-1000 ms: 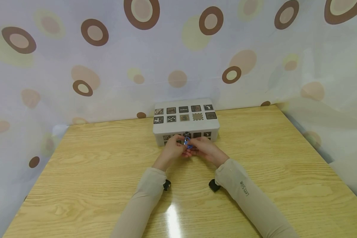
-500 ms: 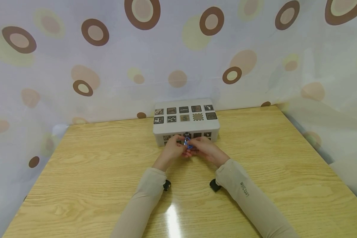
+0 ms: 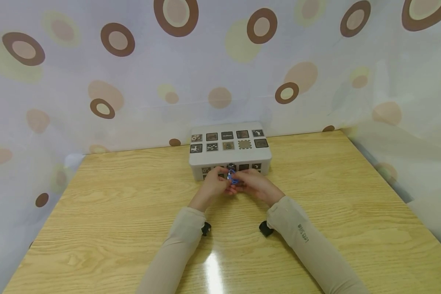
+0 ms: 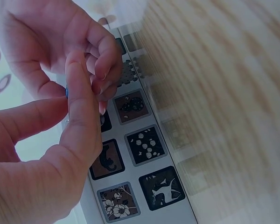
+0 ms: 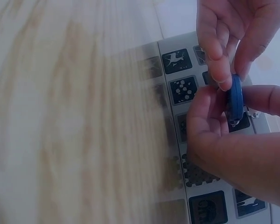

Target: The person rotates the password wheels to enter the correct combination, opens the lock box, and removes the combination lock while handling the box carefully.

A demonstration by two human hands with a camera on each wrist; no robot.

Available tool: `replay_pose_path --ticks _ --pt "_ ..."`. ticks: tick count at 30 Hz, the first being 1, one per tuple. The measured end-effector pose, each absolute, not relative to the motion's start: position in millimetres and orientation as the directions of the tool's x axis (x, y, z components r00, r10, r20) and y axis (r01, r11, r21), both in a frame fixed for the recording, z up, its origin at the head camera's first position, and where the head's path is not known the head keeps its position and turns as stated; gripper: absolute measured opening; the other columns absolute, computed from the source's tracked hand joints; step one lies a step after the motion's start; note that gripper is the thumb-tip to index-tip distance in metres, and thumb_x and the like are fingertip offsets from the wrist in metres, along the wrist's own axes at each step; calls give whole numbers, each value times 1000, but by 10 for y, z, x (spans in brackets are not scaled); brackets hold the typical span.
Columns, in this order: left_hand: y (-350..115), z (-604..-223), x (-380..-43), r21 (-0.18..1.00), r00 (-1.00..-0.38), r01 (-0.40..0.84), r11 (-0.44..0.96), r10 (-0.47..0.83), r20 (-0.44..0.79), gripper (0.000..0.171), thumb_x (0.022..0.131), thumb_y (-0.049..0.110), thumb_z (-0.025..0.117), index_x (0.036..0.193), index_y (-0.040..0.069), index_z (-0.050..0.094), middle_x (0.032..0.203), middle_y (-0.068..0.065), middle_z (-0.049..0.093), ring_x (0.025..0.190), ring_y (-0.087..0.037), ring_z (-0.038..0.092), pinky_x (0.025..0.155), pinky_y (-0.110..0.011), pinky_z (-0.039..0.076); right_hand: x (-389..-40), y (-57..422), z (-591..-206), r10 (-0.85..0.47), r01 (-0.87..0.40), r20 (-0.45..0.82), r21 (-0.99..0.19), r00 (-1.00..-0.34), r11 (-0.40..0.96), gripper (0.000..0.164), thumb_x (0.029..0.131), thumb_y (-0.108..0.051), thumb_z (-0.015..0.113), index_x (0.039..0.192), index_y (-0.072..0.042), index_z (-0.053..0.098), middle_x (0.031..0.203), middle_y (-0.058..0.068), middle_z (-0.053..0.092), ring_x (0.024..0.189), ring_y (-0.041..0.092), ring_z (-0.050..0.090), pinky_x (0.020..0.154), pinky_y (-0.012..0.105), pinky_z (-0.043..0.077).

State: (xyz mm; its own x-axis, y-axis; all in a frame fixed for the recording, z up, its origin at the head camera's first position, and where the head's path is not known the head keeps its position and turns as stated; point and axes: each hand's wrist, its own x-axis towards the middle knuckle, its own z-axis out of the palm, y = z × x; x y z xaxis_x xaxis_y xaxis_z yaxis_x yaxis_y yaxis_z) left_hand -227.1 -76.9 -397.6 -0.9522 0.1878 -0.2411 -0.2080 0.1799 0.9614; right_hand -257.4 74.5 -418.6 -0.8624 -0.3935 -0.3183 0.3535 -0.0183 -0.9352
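A small blue padlock point(image 3: 232, 177) is between my two hands, in front of the metal latch point(image 3: 231, 166) on the white tin box point(image 3: 228, 156). My left hand point(image 3: 212, 184) pinches it from the left between thumb and fingers. From the other side, my right hand point(image 3: 256, 184) grips it, thumb on its face. The right wrist view shows the padlock point(image 5: 235, 99) edge-on, thick and flat, with a bit of metal at one end. Only a blue sliver of it shows in the left wrist view, behind the fingers point(image 4: 79, 98).
The box's lid and front carry dark square pictures. It stands at the back of the wood-grain table point(image 3: 132, 212), close to a white curtain point(image 3: 139, 81) with brown and yellow circles. Black wrist straps point(image 3: 266, 228) show below both sleeves.
Both hands stay at the front of the box on the padlock. The fingers shift only very slightly; the box has not moved.
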Motion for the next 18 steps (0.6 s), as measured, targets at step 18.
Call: replay_pose_path --ticks 18 --pt "-742 -3631 -2038 959 -951 -206 195 191 -243 41 96 -9 46 135 -13 37 95 -33 61 86 -42 68 84 -49 55 -2537 719 -4182 -401 290 -271 -957 -875 16 26 98 -6 43 105 15 56 81 5 60 70 8 60 65 18 53"
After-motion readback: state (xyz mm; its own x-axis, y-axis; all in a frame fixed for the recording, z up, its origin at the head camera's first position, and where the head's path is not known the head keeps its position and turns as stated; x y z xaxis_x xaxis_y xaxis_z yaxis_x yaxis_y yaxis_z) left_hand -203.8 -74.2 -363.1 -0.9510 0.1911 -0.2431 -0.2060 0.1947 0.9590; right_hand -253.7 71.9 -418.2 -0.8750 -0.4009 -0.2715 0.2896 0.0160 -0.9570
